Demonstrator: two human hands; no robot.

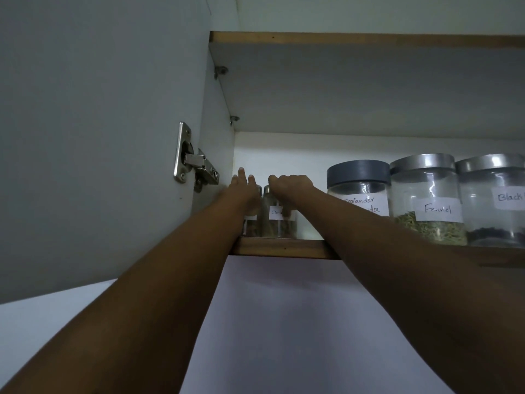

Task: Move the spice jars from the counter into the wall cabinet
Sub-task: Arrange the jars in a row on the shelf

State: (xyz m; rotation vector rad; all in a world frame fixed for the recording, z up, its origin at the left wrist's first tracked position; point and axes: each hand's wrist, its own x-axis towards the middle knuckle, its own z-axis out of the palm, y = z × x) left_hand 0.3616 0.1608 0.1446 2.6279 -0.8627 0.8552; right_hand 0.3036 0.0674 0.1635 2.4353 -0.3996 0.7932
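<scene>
step: shelving | left grip [245,190] straight-fingered on end jar [252,227] | right grip [292,185] curled round labelled jar [279,226] | next: release both

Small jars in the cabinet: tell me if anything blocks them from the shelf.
Nothing visible does. The left jar and the labelled jar already stand on the shelf at its left end. The right hand grips the labelled jar; the coriander jar stands apart to its right.
</scene>
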